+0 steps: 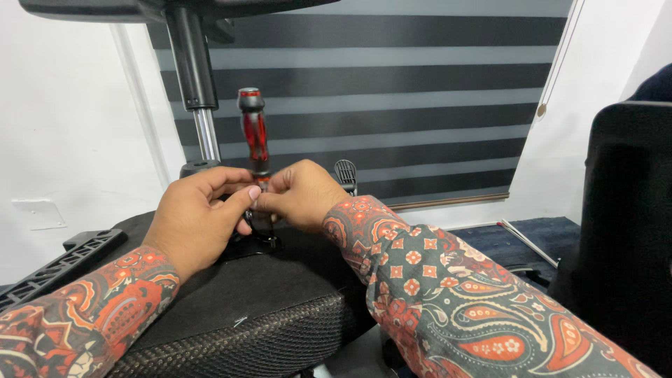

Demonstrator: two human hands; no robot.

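Behind the grip, filling the far wall, hangs a striped blind (392, 105) in grey and black bands. Below the grip lies a black mesh chair seat (259, 308), turned so that the hands work on top of it, and up to the left of the grip a chair's gas-lift column (199, 105) rises, black above and chrome below. Far to the right of the grip stands another black chair back (623, 210); low to the left lies a black ribbed plastic part (59, 266).

Both patterned sleeves lead in to the hands. The left hand (196, 220) and the right hand (301, 192) meet fingertip to fingertip, both closed around the lower end of a screwdriver (253, 133) with a red and black handle. Its long axis stands close to upright, the handle straight above the grip and the tip pointing down toward a small black fitting (255, 241) on the seat, just under the fingers. The tip itself is hidden by the fingers, so whether it sits in a screw cannot be told. Neither hand is clearly nearer; both pinch the shaft from opposite sides.
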